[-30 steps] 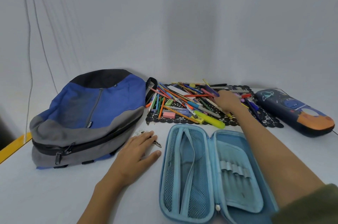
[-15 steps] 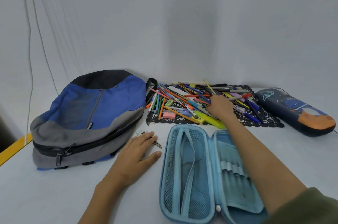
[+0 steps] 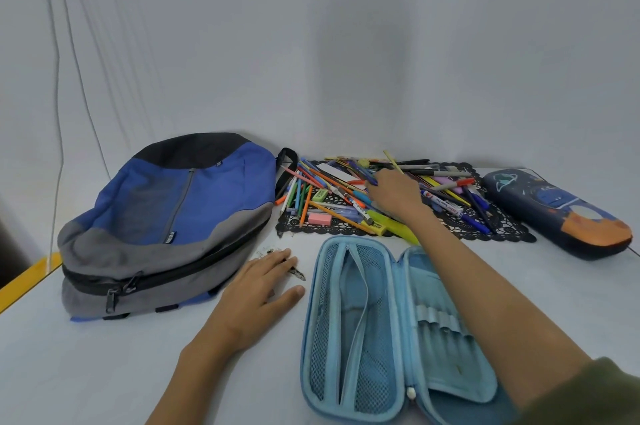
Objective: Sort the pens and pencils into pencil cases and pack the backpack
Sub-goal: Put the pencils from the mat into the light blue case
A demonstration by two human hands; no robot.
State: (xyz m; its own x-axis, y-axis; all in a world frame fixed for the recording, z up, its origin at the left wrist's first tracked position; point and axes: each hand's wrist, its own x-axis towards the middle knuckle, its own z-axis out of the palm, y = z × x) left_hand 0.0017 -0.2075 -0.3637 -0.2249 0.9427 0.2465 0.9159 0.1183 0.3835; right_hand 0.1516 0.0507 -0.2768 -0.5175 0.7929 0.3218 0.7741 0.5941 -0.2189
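- Head view: the loose heap of coloured pens and pencils (image 3: 332,192) lies on a black lace-edged mat (image 3: 502,230) at the far side of the white table (image 3: 104,372), and none of it has reached a case yet.
- Over the last second the right hand (image 3: 394,197) has slid leftwards across the heap, from its right part to its middle. I judge it is still choosing, so the sorting has barely begun.
- Its fingers now curl down among some blue pens, with its back to the camera. Whether they have pinched one I cannot tell.
- Just nearer than the mat, the light-blue zip-round pencil case (image 3: 377,338) lies opened flat beneath the right forearm. Its mesh pockets and elastic loops look unfilled.
- Left of that case, the left hand (image 3: 258,286) has stayed flat on the table with its fingers straight. They rest on a small, partly metal object (image 3: 298,272) that I cannot identify.
- At the right end of the mat, a dark-blue hard pencil case with a space print (image 3: 554,213) lies closed, well away from both hands.
- Beyond the left hand, the blue, grey and black fabric backpack (image 3: 173,209) lies on its side, its main zip apparently closed.
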